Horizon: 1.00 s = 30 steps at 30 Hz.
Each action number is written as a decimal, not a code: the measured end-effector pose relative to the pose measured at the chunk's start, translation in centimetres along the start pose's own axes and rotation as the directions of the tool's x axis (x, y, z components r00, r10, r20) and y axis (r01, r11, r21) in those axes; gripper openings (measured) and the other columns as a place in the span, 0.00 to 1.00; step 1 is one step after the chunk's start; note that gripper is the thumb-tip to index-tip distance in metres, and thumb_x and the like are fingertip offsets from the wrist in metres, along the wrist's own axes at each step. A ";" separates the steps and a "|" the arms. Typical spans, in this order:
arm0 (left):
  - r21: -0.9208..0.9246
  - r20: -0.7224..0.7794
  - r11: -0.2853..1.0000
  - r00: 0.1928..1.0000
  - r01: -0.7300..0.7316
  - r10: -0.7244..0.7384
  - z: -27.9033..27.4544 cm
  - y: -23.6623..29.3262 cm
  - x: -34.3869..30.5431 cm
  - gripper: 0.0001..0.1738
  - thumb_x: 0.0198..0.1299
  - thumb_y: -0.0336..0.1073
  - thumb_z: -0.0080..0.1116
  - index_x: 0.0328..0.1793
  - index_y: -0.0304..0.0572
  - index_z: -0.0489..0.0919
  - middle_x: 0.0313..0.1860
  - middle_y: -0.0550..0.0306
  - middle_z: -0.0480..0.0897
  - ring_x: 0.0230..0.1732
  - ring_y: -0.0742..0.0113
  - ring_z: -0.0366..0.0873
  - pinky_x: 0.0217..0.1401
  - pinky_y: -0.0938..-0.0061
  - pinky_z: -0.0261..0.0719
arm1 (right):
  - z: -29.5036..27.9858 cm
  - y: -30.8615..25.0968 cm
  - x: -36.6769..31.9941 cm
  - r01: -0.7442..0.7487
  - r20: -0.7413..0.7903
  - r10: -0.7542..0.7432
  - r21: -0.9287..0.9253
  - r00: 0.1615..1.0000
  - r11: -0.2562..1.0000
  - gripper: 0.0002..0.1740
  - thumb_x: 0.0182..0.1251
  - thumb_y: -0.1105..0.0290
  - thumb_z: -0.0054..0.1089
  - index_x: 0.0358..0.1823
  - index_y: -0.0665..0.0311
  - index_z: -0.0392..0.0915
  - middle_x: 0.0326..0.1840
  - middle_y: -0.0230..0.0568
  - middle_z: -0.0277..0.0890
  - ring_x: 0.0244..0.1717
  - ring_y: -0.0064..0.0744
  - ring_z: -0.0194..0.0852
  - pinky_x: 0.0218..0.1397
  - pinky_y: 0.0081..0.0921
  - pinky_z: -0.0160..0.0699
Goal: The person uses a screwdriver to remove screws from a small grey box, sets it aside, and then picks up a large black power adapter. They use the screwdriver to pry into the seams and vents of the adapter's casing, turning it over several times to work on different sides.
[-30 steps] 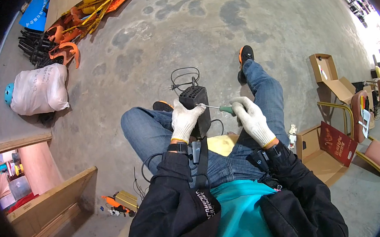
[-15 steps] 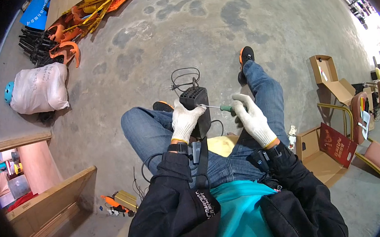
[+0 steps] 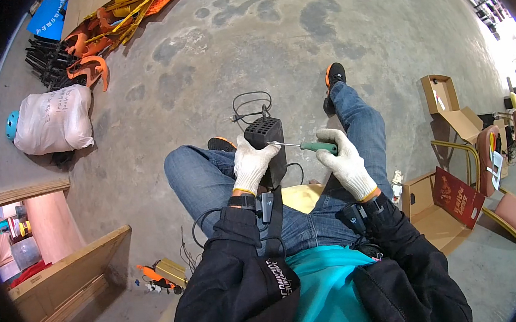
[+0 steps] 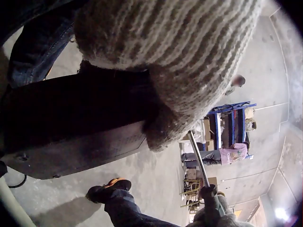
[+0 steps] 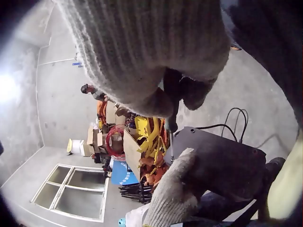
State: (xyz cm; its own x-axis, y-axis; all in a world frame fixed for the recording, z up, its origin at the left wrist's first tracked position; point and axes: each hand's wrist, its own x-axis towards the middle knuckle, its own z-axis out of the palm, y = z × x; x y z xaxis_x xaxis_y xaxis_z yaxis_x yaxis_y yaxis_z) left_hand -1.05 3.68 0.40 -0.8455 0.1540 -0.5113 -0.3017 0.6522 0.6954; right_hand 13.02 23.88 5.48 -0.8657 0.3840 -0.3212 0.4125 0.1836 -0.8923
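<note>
Black perforated box (image 3: 268, 134), green-handled screwdriver (image 3: 317, 147)

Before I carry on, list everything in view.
Device: one, black, between knees
Screwdriver: one, green handle, right hand
Looped cable: one, black, beyond device
Bag: one, white, floor left
Parts pile: one, orange and yellow, far left
Sheet: one, blue, far left
Open cartons: two, brown, right
Flap: one, red, at nearer carton
Chairs: several, pinkish, far right
Wooden panel: one, brown, lower left
Smaller clutter: cannot tell
Left hand: one, white glove, on device
Right hand: one, white glove, on screwdriver
Legs: two, blue, spread
</note>
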 end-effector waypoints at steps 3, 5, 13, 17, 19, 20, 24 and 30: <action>-0.010 -0.004 1.000 1.000 0.002 -0.002 0.0 0.2 -0.1 0.51 0.46 0.50 0.86 0.71 0.29 0.73 0.60 0.37 0.88 0.60 0.47 0.88 0.65 0.61 0.85 | 0.1 -0.4 -0.3 -0.001 -0.026 0.000 -0.039 1.000 0.999 0.30 0.71 0.64 0.68 0.71 0.67 0.75 0.64 0.48 0.82 0.63 0.36 0.83 0.70 0.33 0.81; 0.011 -0.005 1.000 1.000 0.026 -0.026 -0.1 0.5 -0.2 0.51 0.46 0.51 0.86 0.71 0.30 0.73 0.60 0.37 0.88 0.61 0.47 0.88 0.65 0.61 0.84 | 0.6 -0.4 -0.2 -0.066 -0.035 0.067 0.033 0.997 0.997 0.29 0.74 0.62 0.67 0.72 0.67 0.75 0.61 0.47 0.83 0.58 0.33 0.84 0.65 0.31 0.83; 0.065 -0.040 0.998 0.999 -0.011 0.013 0.0 0.2 -0.2 0.50 0.46 0.54 0.85 0.68 0.30 0.74 0.56 0.36 0.89 0.57 0.42 0.89 0.61 0.57 0.86 | -0.3 0.1 0.0 -0.212 0.100 0.204 0.070 0.974 0.975 0.22 0.81 0.62 0.59 0.68 0.68 0.77 0.46 0.39 0.85 0.39 0.24 0.80 0.44 0.25 0.80; 0.026 -0.022 1.000 1.000 0.013 -0.013 0.2 -0.3 0.2 0.50 0.45 0.52 0.86 0.70 0.30 0.74 0.60 0.37 0.88 0.62 0.46 0.87 0.67 0.60 0.84 | 0.0 0.4 -0.1 -0.028 0.023 0.027 0.044 0.999 0.999 0.24 0.75 0.66 0.63 0.68 0.69 0.77 0.53 0.42 0.84 0.50 0.28 0.82 0.57 0.28 0.81; 0.037 -0.030 0.999 1.000 0.011 -0.010 0.5 -0.7 0.5 0.51 0.45 0.52 0.86 0.70 0.30 0.74 0.60 0.37 0.88 0.62 0.46 0.87 0.67 0.60 0.83 | -0.1 0.2 -0.1 0.035 0.000 -0.035 -0.012 0.999 0.999 0.26 0.72 0.67 0.64 0.68 0.69 0.77 0.56 0.43 0.82 0.54 0.29 0.81 0.62 0.29 0.80; 0.049 -0.036 0.999 0.999 0.009 -0.007 0.5 -0.6 0.5 0.51 0.45 0.52 0.86 0.70 0.30 0.74 0.60 0.37 0.88 0.62 0.46 0.87 0.67 0.61 0.83 | -0.2 -0.1 -0.1 -0.015 0.023 0.014 0.014 1.000 1.000 0.27 0.69 0.68 0.65 0.68 0.69 0.77 0.59 0.44 0.81 0.59 0.31 0.79 0.67 0.30 0.78; 0.091 -0.033 0.994 0.998 0.054 -0.052 0.1 0.4 0.1 0.51 0.45 0.51 0.86 0.70 0.30 0.73 0.61 0.37 0.88 0.62 0.46 0.87 0.67 0.61 0.83 | 0.1 0.2 -0.3 0.012 -0.012 -0.013 -0.009 1.000 1.000 0.27 0.71 0.64 0.66 0.69 0.67 0.77 0.59 0.45 0.84 0.56 0.34 0.83 0.65 0.30 0.80; 0.047 -0.010 0.998 0.999 0.037 -0.036 0.3 -0.2 0.4 0.51 0.45 0.51 0.86 0.69 0.30 0.73 0.60 0.37 0.88 0.62 0.46 0.88 0.67 0.61 0.83 | 0.2 0.7 0.4 -0.202 -0.040 0.201 -0.026 0.979 0.979 0.26 0.80 0.58 0.61 0.71 0.67 0.76 0.58 0.46 0.84 0.48 0.29 0.85 0.56 0.28 0.84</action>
State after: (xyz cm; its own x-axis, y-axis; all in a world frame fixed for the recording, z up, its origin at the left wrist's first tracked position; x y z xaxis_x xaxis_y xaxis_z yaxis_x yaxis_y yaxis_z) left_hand -1.18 3.83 -0.05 -0.8384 0.1227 -0.5311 -0.3117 0.6915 0.6517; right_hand 12.91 23.97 4.63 -0.7531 0.4493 -0.4805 0.5858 0.1258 -0.8006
